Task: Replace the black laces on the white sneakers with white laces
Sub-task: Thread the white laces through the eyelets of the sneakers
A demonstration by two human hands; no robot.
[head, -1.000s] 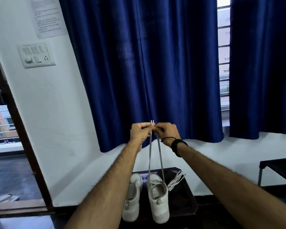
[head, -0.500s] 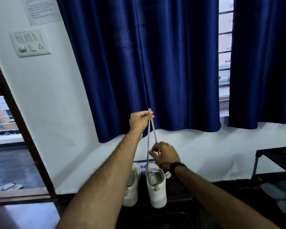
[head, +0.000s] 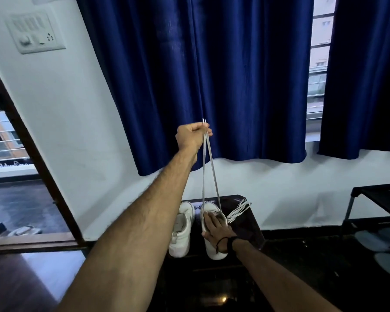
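At 6 o'clock, the right hand (head: 216,233) rests with flat fingers on the right sneaker (head: 212,253) on the dark tabletop (head: 245,226); the left sneaker (head: 181,230) stands beside. At 12 o'clock, the left hand (head: 190,137), its grip pinching both white lace (head: 208,167) ends, holds them high.

2 white sneakers (head: 182,230) side by side on a dark table, white lace (head: 208,167) stretched upward from the right one.

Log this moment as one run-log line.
left hand: pinches both white lace ends, raised | right hand: presses right sneaker | spare white lace: beside it
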